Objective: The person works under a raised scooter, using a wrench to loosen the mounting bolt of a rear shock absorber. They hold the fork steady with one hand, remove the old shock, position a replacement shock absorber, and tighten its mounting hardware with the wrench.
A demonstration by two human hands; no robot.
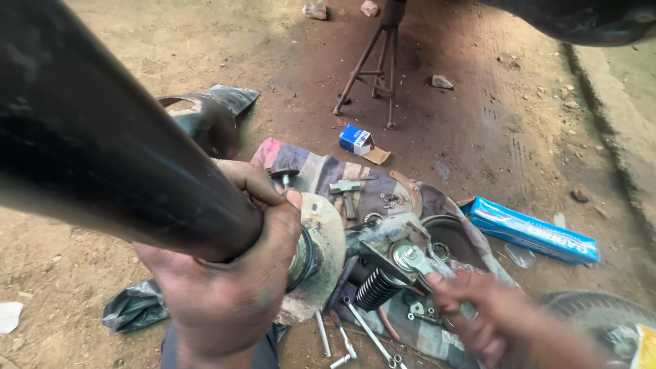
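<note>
Currently the left hand [229, 273] grips the black tube [102, 143] by its dusty hub [321, 253], while the right hand [492, 311] clasps a spanner [427, 266] on the nut [408, 257] over the cloth [321, 171]; keeping the spanner square should prevent slipping.

Left hand [229, 273] wraps the big pipe [102, 150] on the left; right hand [485, 314] holds a wrench [427, 263] on the hub assembly [389, 253], hammer [347, 193] behind it on the cloth [314, 167].
</note>
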